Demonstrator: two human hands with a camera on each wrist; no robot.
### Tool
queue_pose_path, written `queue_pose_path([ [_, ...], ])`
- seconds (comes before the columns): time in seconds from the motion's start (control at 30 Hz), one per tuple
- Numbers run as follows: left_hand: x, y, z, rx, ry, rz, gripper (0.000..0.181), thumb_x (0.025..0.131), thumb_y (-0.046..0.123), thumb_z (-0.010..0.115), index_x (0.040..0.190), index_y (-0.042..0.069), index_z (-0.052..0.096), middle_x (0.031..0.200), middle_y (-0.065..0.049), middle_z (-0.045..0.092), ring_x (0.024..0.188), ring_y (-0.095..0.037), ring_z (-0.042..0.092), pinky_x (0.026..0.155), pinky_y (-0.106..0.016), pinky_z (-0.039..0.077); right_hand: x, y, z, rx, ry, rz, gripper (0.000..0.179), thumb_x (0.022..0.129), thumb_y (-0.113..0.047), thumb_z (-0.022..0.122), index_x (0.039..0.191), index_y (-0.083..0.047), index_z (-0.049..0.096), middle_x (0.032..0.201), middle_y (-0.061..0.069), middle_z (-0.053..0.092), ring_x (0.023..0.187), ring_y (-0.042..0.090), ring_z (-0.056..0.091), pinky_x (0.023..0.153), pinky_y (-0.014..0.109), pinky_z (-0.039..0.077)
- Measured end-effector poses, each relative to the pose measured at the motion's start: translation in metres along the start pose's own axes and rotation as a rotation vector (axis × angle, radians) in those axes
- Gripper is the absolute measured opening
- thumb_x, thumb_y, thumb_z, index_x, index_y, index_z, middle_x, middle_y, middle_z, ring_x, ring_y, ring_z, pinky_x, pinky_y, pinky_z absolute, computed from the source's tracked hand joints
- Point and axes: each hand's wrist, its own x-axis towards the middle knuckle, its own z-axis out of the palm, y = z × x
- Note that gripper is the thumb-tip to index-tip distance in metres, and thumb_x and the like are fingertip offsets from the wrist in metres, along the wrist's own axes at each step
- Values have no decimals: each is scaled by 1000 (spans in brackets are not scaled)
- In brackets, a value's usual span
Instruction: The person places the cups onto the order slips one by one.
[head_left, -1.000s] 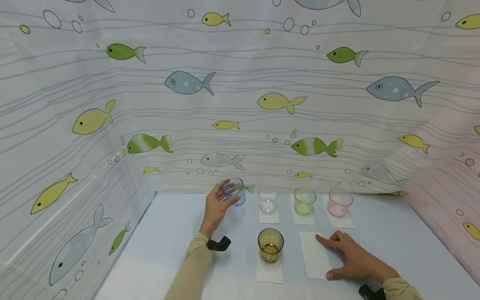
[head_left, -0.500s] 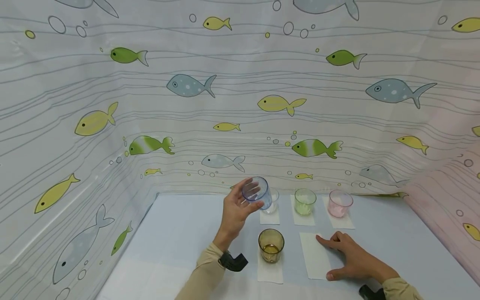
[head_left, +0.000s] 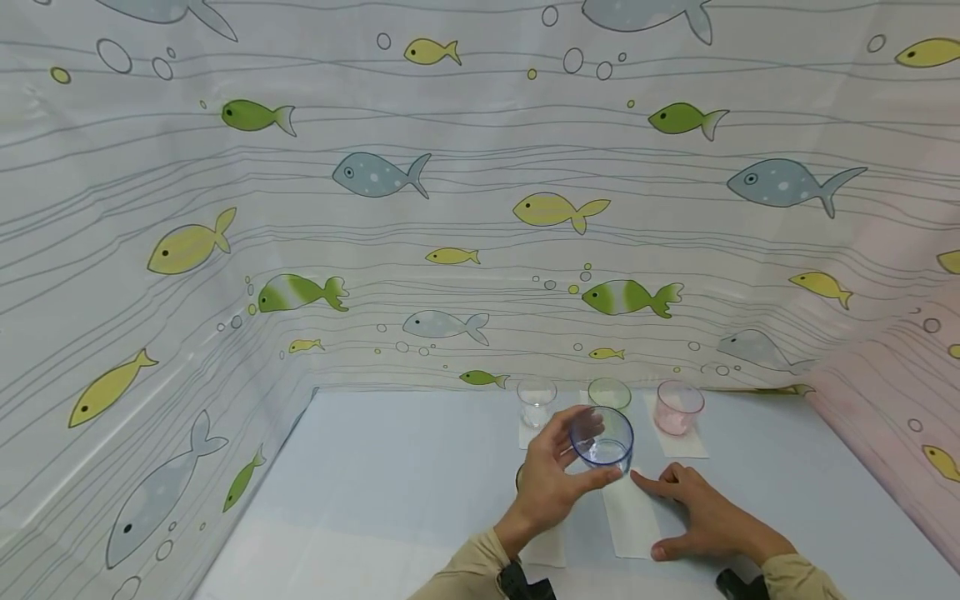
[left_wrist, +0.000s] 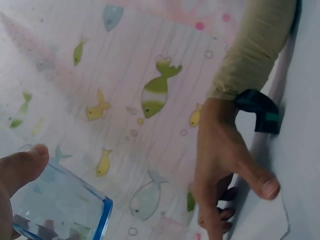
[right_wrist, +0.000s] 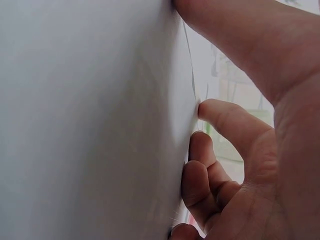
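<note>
My left hand [head_left: 547,483] holds a clear blue glass [head_left: 603,446] above the upper end of a white paper strip [head_left: 633,525]. Thumb and fingers grip its sides, and the rim tilts toward me. In the left wrist view the thumb lies along the blue glass [left_wrist: 65,200]. My right hand [head_left: 705,517] rests at the strip's right side, index finger and thumb extended to the paper, the other fingers bent. The right wrist view shows these fingertips [right_wrist: 207,109] touching the surface. Behind my left hand, the brown glass [head_left: 519,477] is almost wholly hidden, with its paper strip [head_left: 545,550] below.
Along the back stand a colourless glass [head_left: 536,404], a green glass [head_left: 609,392] partly covered by the blue one, and a pink glass [head_left: 678,408], with paper strips under them. A fish-patterned curtain [head_left: 480,283] encloses the pale blue table [head_left: 375,492] at back and sides.
My left hand has carried the blue glass from the back left, past the colourless glass, rightward and nearer to the paper strip by my right hand. The right hand has stayed put.
</note>
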Motion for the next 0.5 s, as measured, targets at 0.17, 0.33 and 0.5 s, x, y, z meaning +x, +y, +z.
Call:
queue_pose_path([
  [0.17,-10,-15,21,27,-34,22,74,86,5,87,150,17,52,147,-6,64,136,-18,62,113,-33,52,1,1,1,-43,24,-11,88,71,-65,91,137,-9,71,111,-4,45,102,8,39,84,27,46],
  [0.33,-18,-27,35,4,-55,12,73,87,6,87,150,17,52,145,-3,64,135,-15,62,114,-33,51,2,1,0,-64,1,40,85,70,-65,92,132,-10,73,124,3,54,111,17,46,97,45,54],
  [0.5,-22,-37,40,32,-59,-26,73,87,11,88,150,20,51,145,-1,64,135,-13,61,115,-33,50,2,-1,-1,-73,7,43,85,69,-68,91,130,-12,73,128,5,56,114,20,49,100,52,54],
])
